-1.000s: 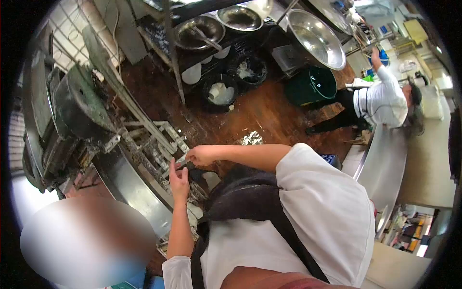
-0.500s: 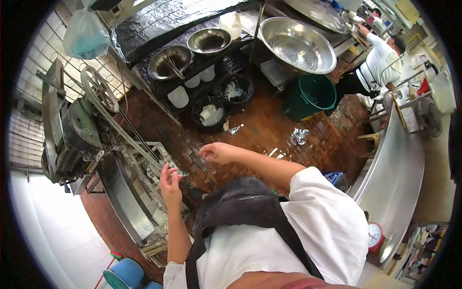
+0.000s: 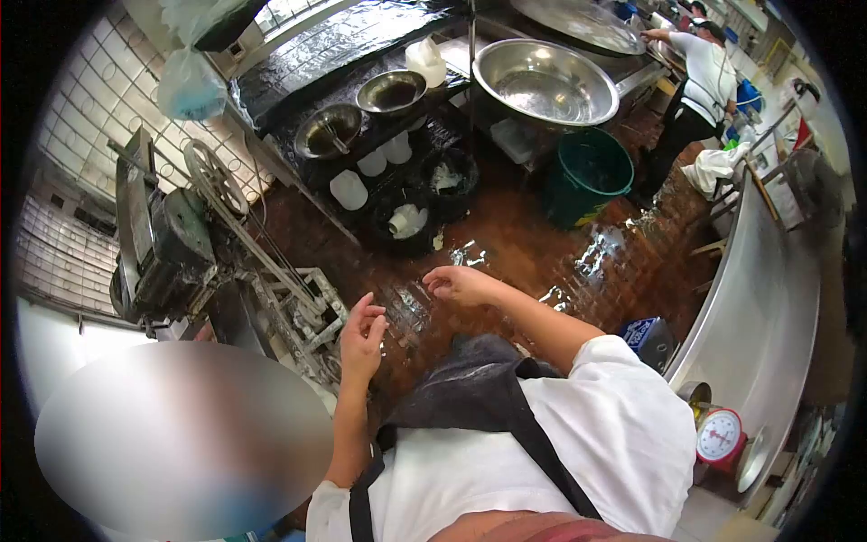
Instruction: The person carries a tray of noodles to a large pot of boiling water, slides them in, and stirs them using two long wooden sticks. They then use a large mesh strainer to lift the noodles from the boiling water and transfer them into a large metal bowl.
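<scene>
My left hand [image 3: 363, 341] is raised in front of the black apron [image 3: 461, 384], fingers apart and holding nothing. To its right, my right hand [image 3: 454, 284] hangs over the wet brown floor [image 3: 506, 248], its fingers loosely curled and apart with nothing visible in them. The two hands do not touch each other or any object. Beyond them, dark tubs [image 3: 412, 226] with white items inside stand on the floor. The belt-driven machine [image 3: 181, 248] is the nearest equipment to my left hand.
A green bin [image 3: 591, 176] stands below a large metal bowl [image 3: 546, 83]. On the right are a metal counter [image 3: 754, 298] and a red scale [image 3: 720, 436]. Another person [image 3: 709, 72] works at the upper right. A blurred patch covers the lower left.
The camera view has shifted, and both hands appear farther right in it. The other person is more upright, with an arm still stretched out. A blurred patch now covers the lower left.
</scene>
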